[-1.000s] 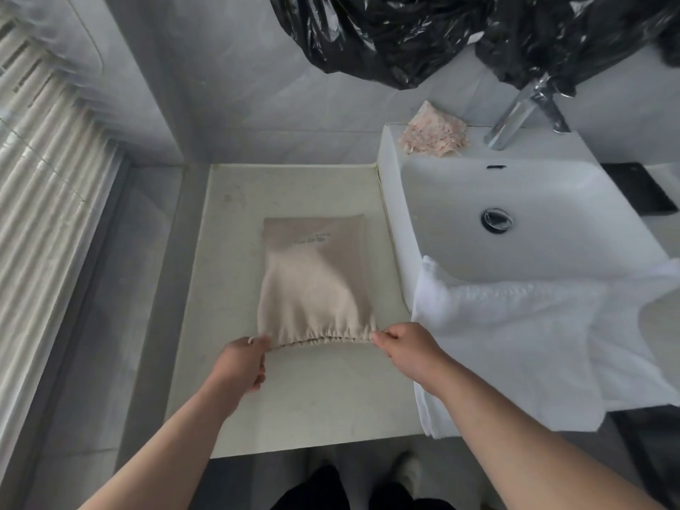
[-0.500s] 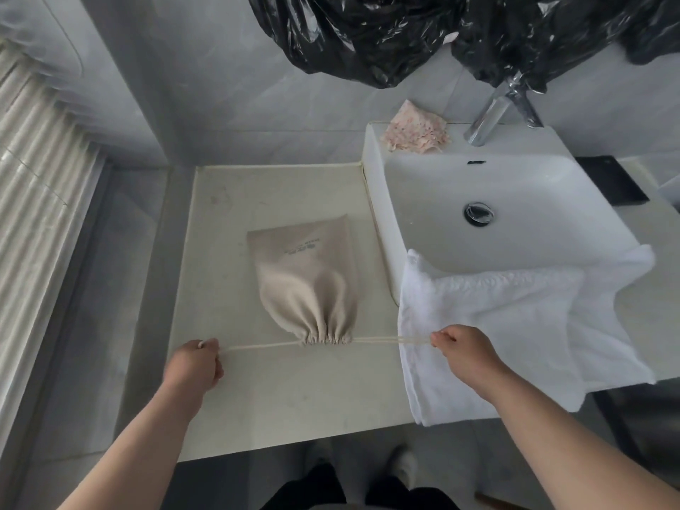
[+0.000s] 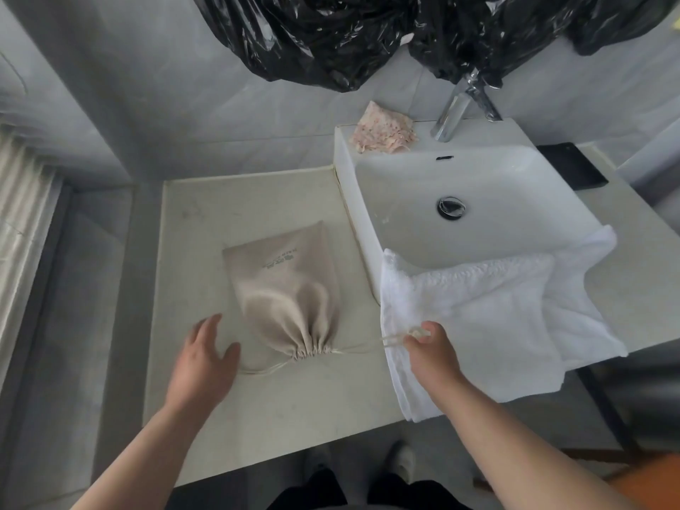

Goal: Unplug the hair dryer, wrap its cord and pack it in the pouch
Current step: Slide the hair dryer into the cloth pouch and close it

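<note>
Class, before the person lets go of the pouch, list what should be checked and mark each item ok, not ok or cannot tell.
1. Pouch mouth gathered shut: ok.
2. Pouch lying fully on the counter: ok.
3. Right hand grip on the drawstring: ok.
4. Left hand open, off its drawstring end: ok.
5. Hair dryer inside: cannot tell, only a bulge shows.
6. Cord wrapped: cannot tell.

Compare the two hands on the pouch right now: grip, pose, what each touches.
The left hand is open, fingers spread, holding nothing; the right hand is pinched shut on the drawstring.
The left hand sits flat over the counter beside the pouch; the right hand is over the white towel.
The string end by the left hand lies slack on the counter; the right hand's end runs to the pouch mouth.
Both are bare, flanking the cinched mouth.
</note>
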